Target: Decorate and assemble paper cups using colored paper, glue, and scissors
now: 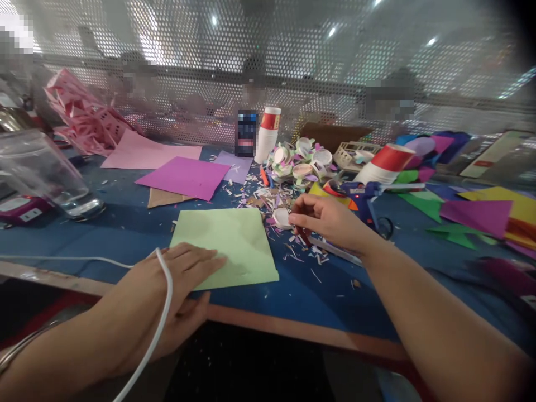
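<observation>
My left hand [188,268] lies with stretched fingers on the lower left of a light green paper sheet [230,240]; its thumb is below, by the table edge. A white cable [167,290] passes over that wrist. My right hand [320,218] is closed, its fingertips pinching the right rim of a small white round paper-cup base [282,218] just above the scraps. Under the right hand, partly covered, is a tool with a dark red handle [303,237] and a long thin pale part [335,251]; I cannot tell whether it is scissors or a knife.
Paper scraps [268,195] surround a pile of cut cup bases [304,167]. A blue glue gun [363,195] stands right of it, near red-and-white paper cups [391,162]. Magenta paper [188,176], a phone [246,134] and a clear tumbler [46,173] are further left.
</observation>
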Motion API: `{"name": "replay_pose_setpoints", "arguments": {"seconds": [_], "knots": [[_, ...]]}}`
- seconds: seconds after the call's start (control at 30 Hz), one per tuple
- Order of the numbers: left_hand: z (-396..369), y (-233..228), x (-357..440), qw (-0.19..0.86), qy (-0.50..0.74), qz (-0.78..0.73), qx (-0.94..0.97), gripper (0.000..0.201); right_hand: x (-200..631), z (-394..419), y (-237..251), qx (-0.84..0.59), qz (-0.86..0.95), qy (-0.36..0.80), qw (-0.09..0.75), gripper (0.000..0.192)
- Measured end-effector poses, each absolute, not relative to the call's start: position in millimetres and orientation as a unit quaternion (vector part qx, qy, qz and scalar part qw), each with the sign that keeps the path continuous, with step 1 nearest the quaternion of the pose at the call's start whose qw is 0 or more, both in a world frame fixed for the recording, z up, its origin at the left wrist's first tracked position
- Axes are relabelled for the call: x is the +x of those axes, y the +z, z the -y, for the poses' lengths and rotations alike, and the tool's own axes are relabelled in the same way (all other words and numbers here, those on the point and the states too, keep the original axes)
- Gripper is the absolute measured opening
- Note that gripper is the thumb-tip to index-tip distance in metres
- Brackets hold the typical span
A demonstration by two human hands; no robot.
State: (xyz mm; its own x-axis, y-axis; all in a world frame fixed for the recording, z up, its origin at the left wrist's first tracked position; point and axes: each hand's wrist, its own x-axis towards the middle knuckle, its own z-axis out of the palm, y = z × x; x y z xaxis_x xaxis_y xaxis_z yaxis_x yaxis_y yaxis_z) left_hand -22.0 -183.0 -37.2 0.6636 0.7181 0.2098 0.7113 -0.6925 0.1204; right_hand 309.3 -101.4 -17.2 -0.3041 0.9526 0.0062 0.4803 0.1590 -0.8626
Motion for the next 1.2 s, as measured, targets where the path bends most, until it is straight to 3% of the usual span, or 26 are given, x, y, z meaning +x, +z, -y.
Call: {"name": "replay_pose_setpoints", "arguments": {"seconds": [0.27,0.5,0.67,0.97,1.2], "knots": [[130,-12,44,0.206,-0.007,-0.332,0.920,0.021,307,107,-17,-0.509,0.721,0.392,0.258,0.029],[103,1,45,0.305,-0.098,-0.326,0.890,0.014,310,108,-12,-0.508,0.772,0.327,0.198,0.035],[90,-9,39,0.381,-0.077,-0.286,0.876,0.011,306,119,-2,-0.504,0.808,0.284,0.111,0.033],[83,-17,26,0.399,-0.058,-0.238,0.884,0.019,308,157,-6,-0.478,0.831,0.279,0.055,0.024],[80,-19,31,0.375,-0.061,-0.222,0.898,0.012,306,167,-10,-0.452,0.861,0.228,0.052,0.022]]}}
